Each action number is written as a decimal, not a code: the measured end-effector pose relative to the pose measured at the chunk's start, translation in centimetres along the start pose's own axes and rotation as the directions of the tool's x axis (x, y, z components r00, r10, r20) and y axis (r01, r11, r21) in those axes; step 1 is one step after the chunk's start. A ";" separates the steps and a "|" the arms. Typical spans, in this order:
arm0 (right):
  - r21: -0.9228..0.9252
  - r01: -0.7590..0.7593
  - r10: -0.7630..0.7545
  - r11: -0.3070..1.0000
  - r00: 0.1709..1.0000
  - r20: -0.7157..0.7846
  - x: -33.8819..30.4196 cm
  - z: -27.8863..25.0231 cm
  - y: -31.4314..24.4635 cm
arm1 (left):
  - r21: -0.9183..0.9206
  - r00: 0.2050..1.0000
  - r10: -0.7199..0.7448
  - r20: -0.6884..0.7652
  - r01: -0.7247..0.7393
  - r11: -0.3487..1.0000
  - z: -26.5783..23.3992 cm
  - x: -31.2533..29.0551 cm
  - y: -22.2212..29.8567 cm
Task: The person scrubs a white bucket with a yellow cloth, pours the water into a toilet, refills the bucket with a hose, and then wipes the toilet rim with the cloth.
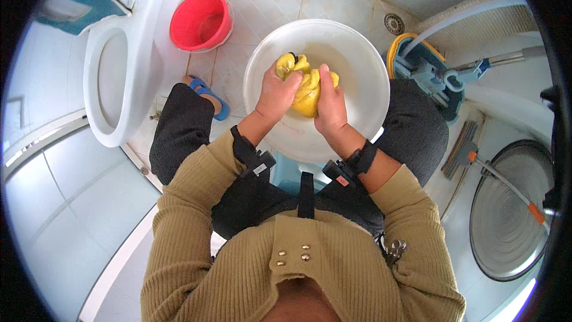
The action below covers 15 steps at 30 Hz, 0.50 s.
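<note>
A bunched yellow cloth (306, 96) is gripped between my two hands, over a large white basin (262, 53). My left hand (278, 92) wraps round its left side, where a small dark patch shows at the top. On the other side, my right hand (330, 102) is closed on the cloth with the thumb pointing up. The fabric looks twisted and folded between the hands. Some shallow, slightly cloudy liquid seems to lie in the basin, though its depth is hard to tell.
A red bucket (193, 27) stands at the far left, near a white toilet (95, 101). To the right are a blue mop bucket (444, 92) with handles and a long-handled brush (465, 150). A round dark-rimmed basin (506, 220) leans at the right. A floor drain (394, 23) lies beyond.
</note>
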State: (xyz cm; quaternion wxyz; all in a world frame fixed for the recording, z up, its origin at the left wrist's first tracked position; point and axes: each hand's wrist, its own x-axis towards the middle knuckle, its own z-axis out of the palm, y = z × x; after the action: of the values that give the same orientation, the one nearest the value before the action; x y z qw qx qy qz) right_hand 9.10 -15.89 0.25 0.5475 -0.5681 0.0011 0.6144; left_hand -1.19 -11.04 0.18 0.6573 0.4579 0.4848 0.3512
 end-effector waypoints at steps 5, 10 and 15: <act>0.162 -0.174 0.171 0.971 0.985 0.035 1.0 -0.7 1.3 | 0.210 0.985 0.097 0.145 -0.127 0.969 -0.2 -0.1 0.1; 0.161 -0.442 0.362 0.882 0.856 0.369 1.1 -2.6 3.4 | 0.502 0.964 0.135 0.229 -0.236 0.832 -0.6 -1.7 0.1; 0.046 -0.456 0.408 0.889 0.832 0.376 0.2 -2.9 4.4 | 0.528 0.902 0.189 0.388 -0.385 0.757 -1.4 -3.0 0.0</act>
State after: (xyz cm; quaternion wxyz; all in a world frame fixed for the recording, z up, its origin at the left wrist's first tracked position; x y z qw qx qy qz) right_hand 8.25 -19.30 -3.64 0.4220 -0.3944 0.0715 0.8132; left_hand -3.36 -13.44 0.97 0.4861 0.7589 0.3828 0.2032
